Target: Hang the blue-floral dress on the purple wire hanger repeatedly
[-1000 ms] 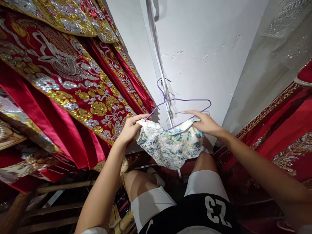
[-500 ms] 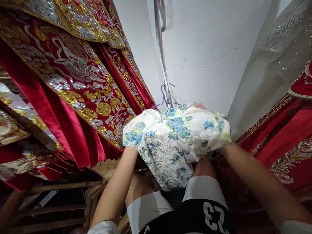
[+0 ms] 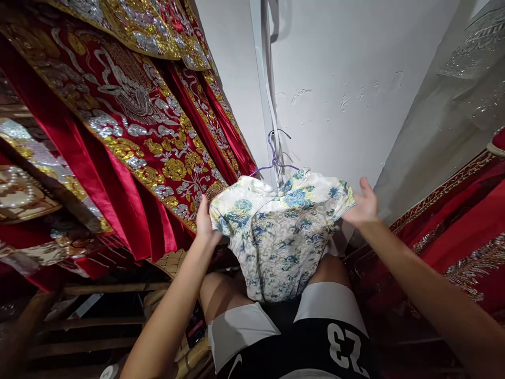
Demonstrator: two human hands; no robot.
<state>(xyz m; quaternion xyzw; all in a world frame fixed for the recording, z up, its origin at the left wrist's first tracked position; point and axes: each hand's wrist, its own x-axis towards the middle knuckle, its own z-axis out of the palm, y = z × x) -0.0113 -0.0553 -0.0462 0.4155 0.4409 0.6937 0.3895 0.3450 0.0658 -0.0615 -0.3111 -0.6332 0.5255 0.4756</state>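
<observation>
Left hand and right hand now out from under floral shirt — hidden beneath it half a second ago. Red embroidered drape crowds left side; pale pole stands behind purple hanger; red fabric at right; phone low beside left leg. Shirt hangs on hanger, between hands. Left at one sleeve, fingers hidden — cannot tell if gripping; right spread loose at other sleeve's end.

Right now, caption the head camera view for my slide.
White, blue-flowered short-sleeved top on a thin purple hanger, the left hand and open right hand at its sleeves.
</observation>
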